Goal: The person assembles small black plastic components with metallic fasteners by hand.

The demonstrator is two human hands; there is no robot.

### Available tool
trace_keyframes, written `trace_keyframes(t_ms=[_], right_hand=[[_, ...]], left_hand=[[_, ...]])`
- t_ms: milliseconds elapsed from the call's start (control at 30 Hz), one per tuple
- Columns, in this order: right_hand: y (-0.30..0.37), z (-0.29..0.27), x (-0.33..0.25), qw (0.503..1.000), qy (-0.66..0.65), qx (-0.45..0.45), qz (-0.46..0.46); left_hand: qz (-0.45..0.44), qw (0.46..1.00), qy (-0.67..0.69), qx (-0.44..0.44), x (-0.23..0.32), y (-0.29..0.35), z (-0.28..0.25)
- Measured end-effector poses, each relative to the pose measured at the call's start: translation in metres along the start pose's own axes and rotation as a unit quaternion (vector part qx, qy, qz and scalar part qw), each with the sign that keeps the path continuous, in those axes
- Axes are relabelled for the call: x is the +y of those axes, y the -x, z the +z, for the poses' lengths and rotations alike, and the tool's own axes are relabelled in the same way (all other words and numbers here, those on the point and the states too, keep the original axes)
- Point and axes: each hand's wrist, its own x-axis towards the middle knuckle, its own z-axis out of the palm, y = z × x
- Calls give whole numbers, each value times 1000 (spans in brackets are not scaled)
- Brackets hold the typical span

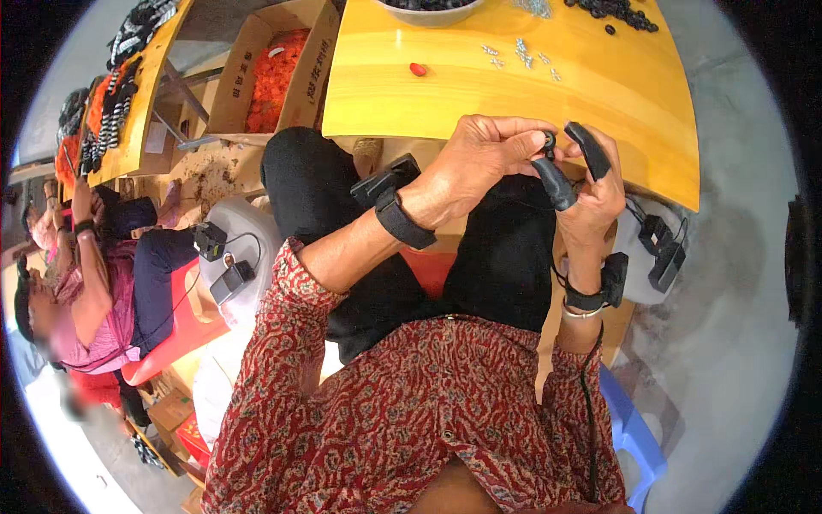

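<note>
My left hand (479,158) reaches in over my lap at the near edge of the yellow table (385,111). Its thumb and forefinger pinch a small black round part (550,137). Close against it is my right hand (595,201), with black coverings on the thumb and one finger. The right fingers curl toward the same part; whatever sits between their tips is too small and hidden to make out. On the tabletop beyond lie small silver screw-like pieces (522,53) in loose clusters. A small red piece (417,69) rests left of them.
A bowl (437,15) of black parts stands at the table's far edge, with loose black round parts (618,12) to its right. A cardboard carton (233,94) holds orange-red pieces. At left, another person (103,291) sits by a second table (147,107). A blue stool (634,437) is at lower right.
</note>
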Motion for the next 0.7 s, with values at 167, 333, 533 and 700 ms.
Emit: trace_keyframes(t_ms=[167, 333, 533, 700], right_hand=[[0, 18, -1, 996, -12, 90, -27], [-11, 22, -3, 989, 96, 62, -94], [-13, 28, -2, 993, 64, 53, -84], [-14, 39, -3, 997, 26, 46, -60]], left_hand=[[-6, 997, 73, 22, 2, -2, -7], [3, 992, 118, 32, 1, -7, -19], [0, 992, 120, 41, 4, -7, -21], [-7, 989, 130, 71, 9, -5, -27]])
